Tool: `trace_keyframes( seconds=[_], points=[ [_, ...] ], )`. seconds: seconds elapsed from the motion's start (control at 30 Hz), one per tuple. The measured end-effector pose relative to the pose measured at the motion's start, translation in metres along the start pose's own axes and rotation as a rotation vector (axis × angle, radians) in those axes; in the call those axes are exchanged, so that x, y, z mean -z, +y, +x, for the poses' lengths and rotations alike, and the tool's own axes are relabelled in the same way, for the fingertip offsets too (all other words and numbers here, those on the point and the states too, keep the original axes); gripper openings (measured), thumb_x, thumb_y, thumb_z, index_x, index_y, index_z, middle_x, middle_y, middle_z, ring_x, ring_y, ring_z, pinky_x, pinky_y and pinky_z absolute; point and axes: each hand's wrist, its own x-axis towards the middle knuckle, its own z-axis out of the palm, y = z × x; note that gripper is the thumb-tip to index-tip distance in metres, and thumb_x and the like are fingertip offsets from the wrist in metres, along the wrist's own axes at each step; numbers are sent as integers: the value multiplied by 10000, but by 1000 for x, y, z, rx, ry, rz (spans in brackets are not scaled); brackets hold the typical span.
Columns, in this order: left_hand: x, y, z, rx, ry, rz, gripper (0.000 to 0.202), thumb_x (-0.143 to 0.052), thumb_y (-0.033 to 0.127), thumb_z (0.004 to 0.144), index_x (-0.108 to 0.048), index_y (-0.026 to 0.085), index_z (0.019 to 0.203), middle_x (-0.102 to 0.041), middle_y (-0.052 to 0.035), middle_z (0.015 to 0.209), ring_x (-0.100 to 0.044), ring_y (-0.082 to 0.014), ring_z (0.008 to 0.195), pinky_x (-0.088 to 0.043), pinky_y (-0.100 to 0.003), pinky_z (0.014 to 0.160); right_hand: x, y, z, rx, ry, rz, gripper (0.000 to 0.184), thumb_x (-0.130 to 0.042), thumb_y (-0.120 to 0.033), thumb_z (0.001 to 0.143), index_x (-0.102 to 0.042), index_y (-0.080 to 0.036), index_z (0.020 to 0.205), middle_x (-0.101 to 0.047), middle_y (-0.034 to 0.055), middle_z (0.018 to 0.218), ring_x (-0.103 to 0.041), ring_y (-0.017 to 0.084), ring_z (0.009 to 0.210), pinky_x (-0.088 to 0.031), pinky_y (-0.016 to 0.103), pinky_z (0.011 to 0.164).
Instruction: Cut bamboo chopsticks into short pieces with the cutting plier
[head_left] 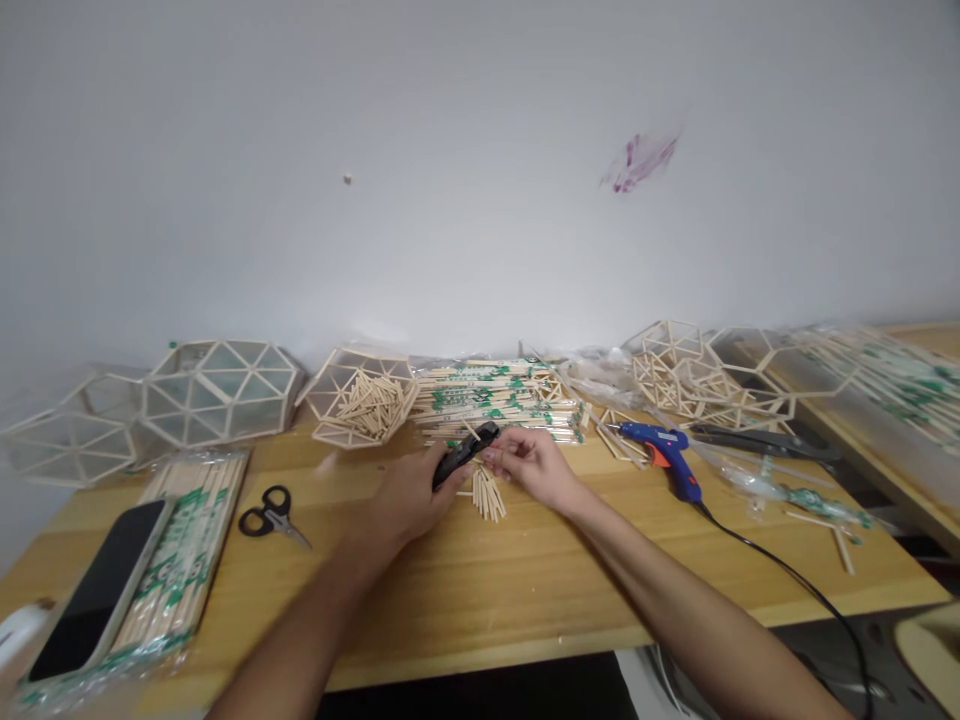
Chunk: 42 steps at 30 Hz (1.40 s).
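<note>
- The left hand (409, 500) is gripping a black cutter (465, 455), its fingers wrapping closed around the handle end.
- The right hand (529, 465) is meeting the cutter's nose with its fingertips drawn together. Whether they are pinching a stick is too small to tell.
- The cutter is sitting between the two hands, just above the counter (525, 590). Its long axis is slanting from the left palm up and away toward the right fingertips, nose pointing at them.
- A heap of short cut sticks (489, 495) is lying just beneath the right fingertips, close beside the left knuckles.
- Judging by this, the hands are trimming sticks to length. A further cut would call for a stick fed square into the nose while the left hand is squeezing.
- Wrapped stick bundles (499, 400) are lying just beyond both hands.
- A blue glue gun (664, 455) is resting right of the right hand.
- Scissors (274, 515) are lying left of the left hand, with a phone (101, 590) farther left.
</note>
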Motion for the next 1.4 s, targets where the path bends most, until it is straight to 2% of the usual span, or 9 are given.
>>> trace_keyframes(
  seconds=[0.17, 0.37, 0.67, 0.9, 1.03, 1.4],
  points=[
    [2, -2, -1, -46, 17, -19, 326, -473, 504, 975, -619, 214, 999, -702, -50, 810, -655, -224, 722, -379, -297, 643, 2, -7, 0, -33, -42, 81, 412, -816, -551, 752, -662, -174, 696, -653, 4, 611, -537, 113, 498, -455, 247, 504],
    [3, -4, -2, -102, 40, -77, 328, -497, 502, 964, -599, 203, 1051, -697, -62, 899, -645, -227, 800, -418, -312, 701, 4, -11, -1, -19, -127, 147, 390, -816, -521, 781, -671, -168, 698, -662, 7, 631, -529, 107, 499, -440, 249, 499],
    [5, -6, -1, -96, 19, -86, 370, -493, 530, 957, -603, 202, 1089, -700, -70, 927, -650, -239, 832, -424, -320, 720, 8, -11, -1, -20, -202, 151, 393, -777, -505, 842, -683, -147, 709, -602, -13, 607, -482, 88, 518, -371, 232, 516],
    [5, -5, -2, -77, -10, -103, 331, -494, 508, 958, -608, 202, 1013, -694, -51, 875, -632, -217, 770, -389, -301, 680, 8, -12, -1, -55, -236, 212, 389, -784, -503, 836, -669, -154, 710, -589, -16, 622, -451, 83, 510, -335, 229, 490],
    [7, 0, -3, -40, -40, -96, 351, -484, 514, 960, -624, 200, 1025, -697, -51, 843, -633, -217, 740, -379, -298, 667, 8, -11, 0, -78, -241, 233, 387, -771, -512, 845, -674, -156, 728, -569, -22, 616, -431, 78, 499, -311, 226, 472],
    [6, 6, -2, 41, -50, -14, 370, -456, 530, 984, -636, 207, 995, -731, -64, 834, -675, -227, 734, -350, -286, 644, 5, -9, 1, -110, -169, 214, 415, -790, -545, 811, -680, -155, 724, -592, -14, 609, -466, 84, 508, -338, 223, 478]
  ],
)
